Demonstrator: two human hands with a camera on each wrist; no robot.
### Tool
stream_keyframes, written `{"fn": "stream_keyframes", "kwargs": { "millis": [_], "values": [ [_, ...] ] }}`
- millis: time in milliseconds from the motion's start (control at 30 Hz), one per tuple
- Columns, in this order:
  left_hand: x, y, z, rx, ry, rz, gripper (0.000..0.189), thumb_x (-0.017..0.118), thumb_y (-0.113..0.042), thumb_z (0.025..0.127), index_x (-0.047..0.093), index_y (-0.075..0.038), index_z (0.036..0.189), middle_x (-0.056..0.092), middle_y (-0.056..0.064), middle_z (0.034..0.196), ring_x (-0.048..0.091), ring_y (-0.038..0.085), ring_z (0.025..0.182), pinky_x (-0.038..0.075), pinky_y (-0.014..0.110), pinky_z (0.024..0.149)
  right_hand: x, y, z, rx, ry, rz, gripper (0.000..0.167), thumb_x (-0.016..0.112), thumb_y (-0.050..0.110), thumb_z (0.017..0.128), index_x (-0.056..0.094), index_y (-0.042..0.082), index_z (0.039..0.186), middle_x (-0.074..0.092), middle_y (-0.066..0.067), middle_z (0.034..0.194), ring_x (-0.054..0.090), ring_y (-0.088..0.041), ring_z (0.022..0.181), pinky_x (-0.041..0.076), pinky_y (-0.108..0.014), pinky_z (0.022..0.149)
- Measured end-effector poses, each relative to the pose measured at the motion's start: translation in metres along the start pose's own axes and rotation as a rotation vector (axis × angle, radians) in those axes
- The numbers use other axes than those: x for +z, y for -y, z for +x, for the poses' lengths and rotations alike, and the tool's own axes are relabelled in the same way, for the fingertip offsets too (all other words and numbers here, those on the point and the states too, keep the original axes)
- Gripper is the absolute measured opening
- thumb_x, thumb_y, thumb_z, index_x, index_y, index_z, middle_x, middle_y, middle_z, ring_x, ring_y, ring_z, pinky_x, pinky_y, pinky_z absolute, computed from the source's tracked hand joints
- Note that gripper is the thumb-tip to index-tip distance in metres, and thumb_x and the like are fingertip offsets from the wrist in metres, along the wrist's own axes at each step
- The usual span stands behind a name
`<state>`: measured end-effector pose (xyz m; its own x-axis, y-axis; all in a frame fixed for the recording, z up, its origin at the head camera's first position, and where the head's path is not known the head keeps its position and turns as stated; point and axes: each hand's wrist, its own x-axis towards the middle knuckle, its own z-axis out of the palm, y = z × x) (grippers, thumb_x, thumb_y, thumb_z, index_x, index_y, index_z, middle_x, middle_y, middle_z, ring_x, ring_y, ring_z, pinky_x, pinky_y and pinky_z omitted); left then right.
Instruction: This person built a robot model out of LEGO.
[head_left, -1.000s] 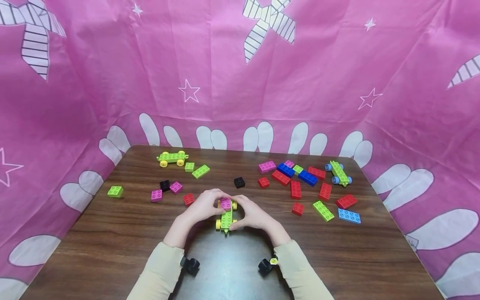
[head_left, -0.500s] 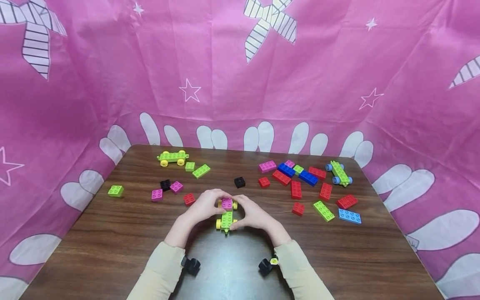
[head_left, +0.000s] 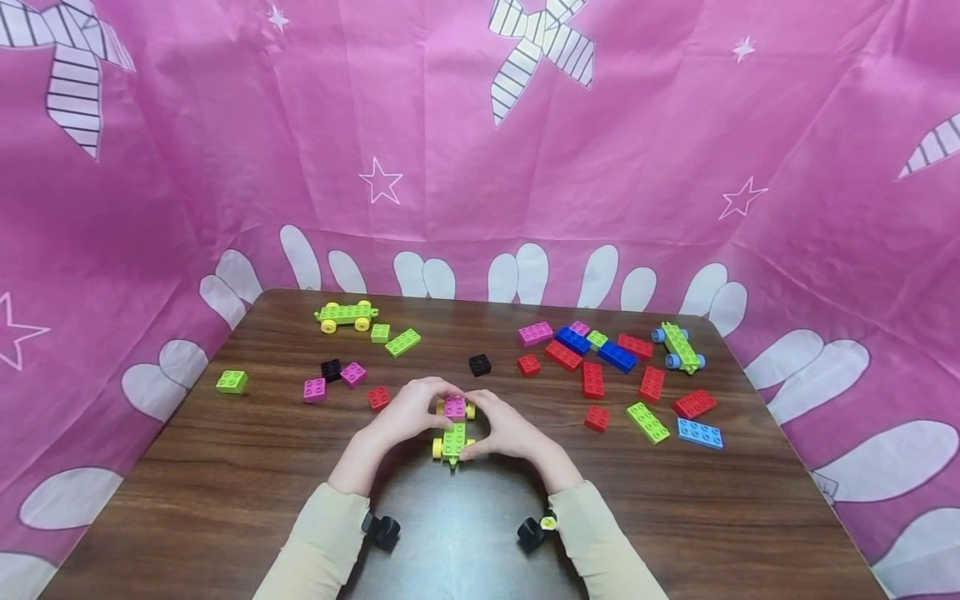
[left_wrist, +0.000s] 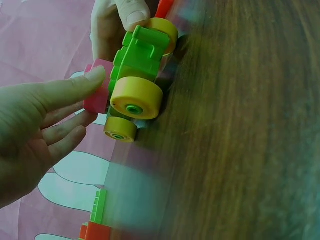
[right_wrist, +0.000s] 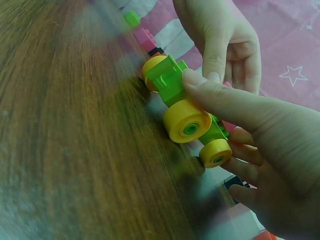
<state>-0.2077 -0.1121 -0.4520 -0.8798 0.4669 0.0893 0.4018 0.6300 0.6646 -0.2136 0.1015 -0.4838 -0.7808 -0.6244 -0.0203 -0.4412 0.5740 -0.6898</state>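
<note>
Brown tabletop [head_left: 697,508]: hands [head_left: 408,410] partly hide pink brick [head_left: 454,407] and wheeled base [head_left: 453,439].

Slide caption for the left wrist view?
Left hand pinches a pink brick on a green car base with yellow wheels; right hand grips the base.

views: head, both wrists | text, labels, brands: none readable | numbers, signs: none readable

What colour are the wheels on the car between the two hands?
Yellow. The wheels show best in the left wrist view, where two green centres are visible.
</note>
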Motion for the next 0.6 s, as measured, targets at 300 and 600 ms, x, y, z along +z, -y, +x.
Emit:
{"fn": "stream_keyframes", "kwargs": {
  "millis": [300,600],
  "values": [
    [-0.0009,0.002,-0.0019,-0.015,-0.022,-0.009,0.031,0.072,-0.024,0.09,0.07,-0.008,0.116,0.07,0.008,0.113,0.065,0.025,0.108,0.052,0.044,0.095,0.0006,-0.0013,0.0011,-0.004,-0.008,0.001,0.092,0.087,0.038,0.071,0.043,0.007,0.145,0.048,-0.01,0.143,0.044,-0.027,0.135,0.037,-0.049,0.112],
    [-0.0005,0.0003,-0.0013,0.012,-0.022,0.016,0.027,0.071,-0.021,0.09,0.072,-0.006,0.112,0.071,0.008,0.108,0.065,0.025,0.106,0.051,0.044,0.096,0.0009,-0.0018,0.0012,-0.009,-0.009,-0.004,0.093,0.087,0.038,0.071,0.042,0.006,0.146,0.048,-0.011,0.144,0.044,-0.027,0.136,0.037,-0.049,0.112]
  ]
}}
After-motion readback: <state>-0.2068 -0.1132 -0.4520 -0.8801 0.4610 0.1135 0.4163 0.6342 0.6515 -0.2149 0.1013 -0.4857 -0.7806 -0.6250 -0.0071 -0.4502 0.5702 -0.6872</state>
